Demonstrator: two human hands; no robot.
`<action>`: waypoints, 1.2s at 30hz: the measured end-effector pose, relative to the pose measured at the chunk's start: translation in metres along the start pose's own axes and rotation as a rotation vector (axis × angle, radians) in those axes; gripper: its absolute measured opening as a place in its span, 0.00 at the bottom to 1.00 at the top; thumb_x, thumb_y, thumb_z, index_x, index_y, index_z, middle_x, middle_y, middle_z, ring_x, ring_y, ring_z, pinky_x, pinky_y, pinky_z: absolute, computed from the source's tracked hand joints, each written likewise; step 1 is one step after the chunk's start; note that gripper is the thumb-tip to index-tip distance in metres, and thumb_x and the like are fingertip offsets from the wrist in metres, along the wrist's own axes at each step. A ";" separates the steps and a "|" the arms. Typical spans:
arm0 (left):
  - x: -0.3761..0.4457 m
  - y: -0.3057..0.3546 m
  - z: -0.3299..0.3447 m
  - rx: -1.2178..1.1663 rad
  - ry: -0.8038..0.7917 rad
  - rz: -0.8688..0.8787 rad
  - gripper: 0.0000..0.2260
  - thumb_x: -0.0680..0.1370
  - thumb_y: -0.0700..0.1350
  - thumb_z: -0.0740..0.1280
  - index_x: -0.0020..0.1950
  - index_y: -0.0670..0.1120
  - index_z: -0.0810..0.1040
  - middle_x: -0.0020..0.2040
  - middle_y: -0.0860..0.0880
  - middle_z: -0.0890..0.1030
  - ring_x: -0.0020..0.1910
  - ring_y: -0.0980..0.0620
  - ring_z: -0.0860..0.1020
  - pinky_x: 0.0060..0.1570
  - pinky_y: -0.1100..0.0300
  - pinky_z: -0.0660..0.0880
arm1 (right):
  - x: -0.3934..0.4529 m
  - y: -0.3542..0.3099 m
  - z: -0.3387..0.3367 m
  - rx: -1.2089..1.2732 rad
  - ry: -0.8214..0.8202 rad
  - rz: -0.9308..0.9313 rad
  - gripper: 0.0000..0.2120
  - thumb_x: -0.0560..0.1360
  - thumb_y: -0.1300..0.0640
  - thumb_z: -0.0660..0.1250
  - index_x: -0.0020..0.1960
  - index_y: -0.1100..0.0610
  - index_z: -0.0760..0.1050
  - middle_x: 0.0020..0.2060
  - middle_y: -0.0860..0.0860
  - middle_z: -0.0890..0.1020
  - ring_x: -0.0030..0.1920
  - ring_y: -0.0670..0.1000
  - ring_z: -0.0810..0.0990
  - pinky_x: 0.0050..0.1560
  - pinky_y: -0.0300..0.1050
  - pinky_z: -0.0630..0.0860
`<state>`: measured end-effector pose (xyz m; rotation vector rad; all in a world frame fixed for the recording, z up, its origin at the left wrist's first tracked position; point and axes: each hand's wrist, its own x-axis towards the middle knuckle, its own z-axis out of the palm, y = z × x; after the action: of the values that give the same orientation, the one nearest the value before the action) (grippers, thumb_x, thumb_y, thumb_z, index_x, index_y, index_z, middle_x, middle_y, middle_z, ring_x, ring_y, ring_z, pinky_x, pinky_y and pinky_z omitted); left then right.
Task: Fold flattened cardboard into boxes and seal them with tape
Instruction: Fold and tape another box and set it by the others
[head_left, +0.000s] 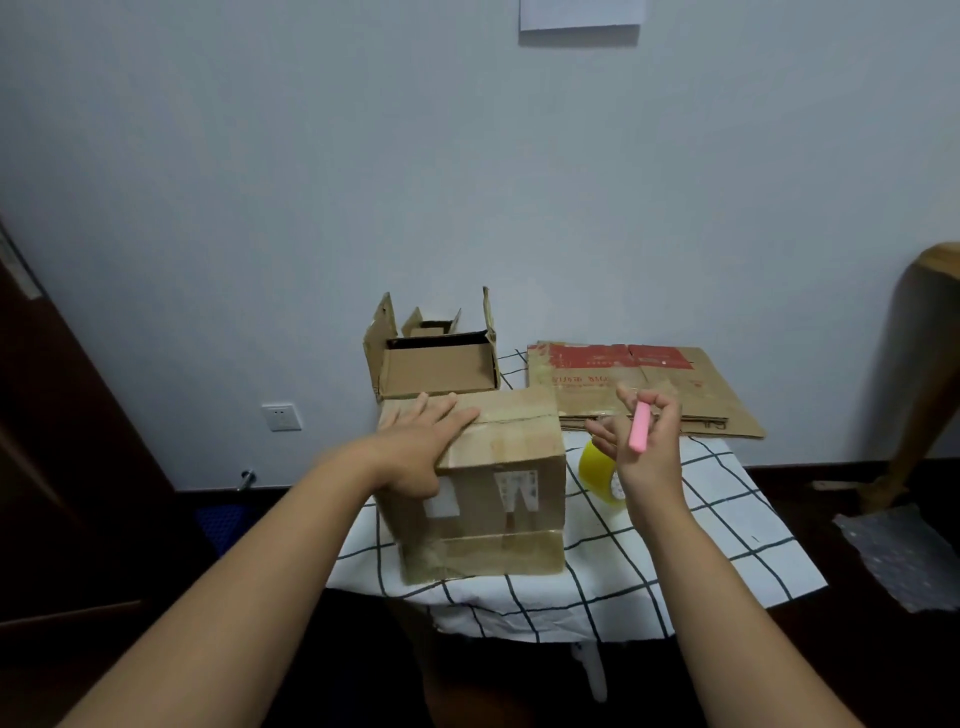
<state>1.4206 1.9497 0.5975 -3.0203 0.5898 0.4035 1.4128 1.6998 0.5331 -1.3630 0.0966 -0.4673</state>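
- The closed box (483, 483) stands at the centre of the small table, its flaps down and a seam running left to right across the top. The left hand (426, 441) lies flat on that top at about 10 o'clock from the box's middle, fingers straight and together, thumb down over the near face, pressing the flaps shut.
- The right hand (644, 447) hovers just off the box's right edge, at about 3 o'clock from the seam's end. Its thumb and first fingers pinch a pink cutter (640, 427), held nearly upright; the other fingers are spread loose.
- The tape roll (600, 470) stands on edge on the cloth directly below that hand, just beside the box's right wall, partly hidden by the wrist. I judge the right hand is the nearer one to both the roll and the seam's right end, so the next move turns on it: either tape is drawn from 3 o'clock toward 9 o'clock along the seam, or a strip is cut there. I cannot tell whether tape already covers the seam.
- At 12 o'clock behind the box sits 1 open box (436, 364) with flaps up; at 1 o'clock lies flattened cardboard (649, 384), its long axis left to right.
- The table wears a white cloth with a dark grid (675, 561). Behind is a plain wall (467, 182) with a socket (281, 417) low at 9 o'clock, and bubble wrap (904, 556) lies on the dark floor at 3 o'clock.
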 end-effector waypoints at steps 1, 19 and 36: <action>0.003 0.001 0.004 -0.007 0.015 -0.013 0.45 0.74 0.42 0.69 0.80 0.59 0.41 0.81 0.48 0.38 0.79 0.43 0.38 0.77 0.44 0.39 | 0.001 0.002 0.000 0.000 -0.001 0.013 0.15 0.79 0.70 0.60 0.58 0.54 0.61 0.69 0.53 0.71 0.45 0.54 0.84 0.55 0.52 0.80; 0.023 0.024 0.051 -0.200 0.572 -0.031 0.29 0.80 0.38 0.60 0.77 0.62 0.62 0.63 0.49 0.65 0.63 0.47 0.63 0.60 0.55 0.68 | -0.003 0.010 0.001 -0.061 -0.143 0.054 0.20 0.76 0.64 0.71 0.56 0.49 0.63 0.68 0.46 0.71 0.46 0.45 0.82 0.46 0.46 0.78; -0.004 0.035 0.071 -0.390 0.353 0.069 0.37 0.81 0.60 0.62 0.82 0.53 0.43 0.80 0.60 0.39 0.79 0.54 0.54 0.72 0.56 0.64 | -0.008 0.009 0.000 0.041 -0.108 0.154 0.15 0.78 0.58 0.69 0.54 0.49 0.64 0.65 0.48 0.73 0.44 0.56 0.85 0.48 0.51 0.82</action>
<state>1.3870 1.9251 0.5307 -3.4873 0.7076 -0.0257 1.4078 1.7036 0.5232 -1.3267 0.1018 -0.2644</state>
